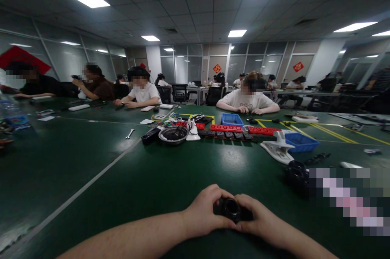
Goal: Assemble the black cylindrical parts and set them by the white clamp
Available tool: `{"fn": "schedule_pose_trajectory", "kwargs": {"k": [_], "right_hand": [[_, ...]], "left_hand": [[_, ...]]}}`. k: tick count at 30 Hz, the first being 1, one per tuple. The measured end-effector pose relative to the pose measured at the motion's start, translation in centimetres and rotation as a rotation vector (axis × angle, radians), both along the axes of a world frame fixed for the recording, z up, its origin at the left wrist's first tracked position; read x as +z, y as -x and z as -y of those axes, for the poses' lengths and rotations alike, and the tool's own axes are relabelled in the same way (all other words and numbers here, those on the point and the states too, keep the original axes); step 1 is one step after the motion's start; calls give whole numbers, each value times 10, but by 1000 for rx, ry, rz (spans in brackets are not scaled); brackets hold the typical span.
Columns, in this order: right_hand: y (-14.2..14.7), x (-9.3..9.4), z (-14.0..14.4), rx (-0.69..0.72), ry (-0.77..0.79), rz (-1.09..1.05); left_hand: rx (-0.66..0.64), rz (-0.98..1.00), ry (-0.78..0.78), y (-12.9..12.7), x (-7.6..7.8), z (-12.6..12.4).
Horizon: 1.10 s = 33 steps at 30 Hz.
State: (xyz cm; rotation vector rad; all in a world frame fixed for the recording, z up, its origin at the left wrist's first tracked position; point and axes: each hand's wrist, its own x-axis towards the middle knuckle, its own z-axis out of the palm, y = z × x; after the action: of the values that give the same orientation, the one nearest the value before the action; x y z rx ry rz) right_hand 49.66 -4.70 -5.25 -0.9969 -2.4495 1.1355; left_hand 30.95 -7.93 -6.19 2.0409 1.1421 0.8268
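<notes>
Between my two hands, low over the near edge of the green table, is a small black part with a round ring-shaped opening [231, 207]. My left hand [207, 212] is closed on its left side, fingers over the far edge and thumb at the near edge. On the other side my right hand [257, 219] grips the same part, and both thumbs meet in front of it. The part's underside is hidden by the fingers. Farther right sits a larger black piece with round openings [297, 173].
Across the table's middle lie a wrench [130, 134], a black box [150, 136], a metal bowl [173, 136], a red strip [226, 128] and a white clamp stand [278, 147]. Blue bins [232, 119] stand behind and to the right. A person in white [248, 101] sits opposite.
</notes>
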Motion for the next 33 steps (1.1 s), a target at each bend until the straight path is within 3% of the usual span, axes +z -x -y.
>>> {"fn": "schedule_pose_trajectory", "kwargs": {"k": [3, 7, 10, 13, 16, 21, 24, 33], "right_hand": [[3, -7, 0, -87, -41, 42], [14, -16, 10, -268, -215, 159], [22, -17, 18, -362, -344, 247], [22, -14, 19, -321, -412, 238], [14, -8, 15, -170, -323, 105], [-1, 2, 5, 49, 7, 18], [-4, 5, 2, 71, 84, 2], [-5, 6, -1, 79, 116, 0]], "left_hand": [[120, 11, 43, -7, -1, 5], [269, 43, 63, -14, -4, 11], [303, 58, 48, -15, -4, 12], [256, 43, 49, -12, -3, 10], [121, 15, 32, -6, -2, 6], [-95, -23, -45, 2, -2, 1], [-114, -38, -50, 2, -1, 0], [-122, -15, -52, 2, 0, 0]]}}
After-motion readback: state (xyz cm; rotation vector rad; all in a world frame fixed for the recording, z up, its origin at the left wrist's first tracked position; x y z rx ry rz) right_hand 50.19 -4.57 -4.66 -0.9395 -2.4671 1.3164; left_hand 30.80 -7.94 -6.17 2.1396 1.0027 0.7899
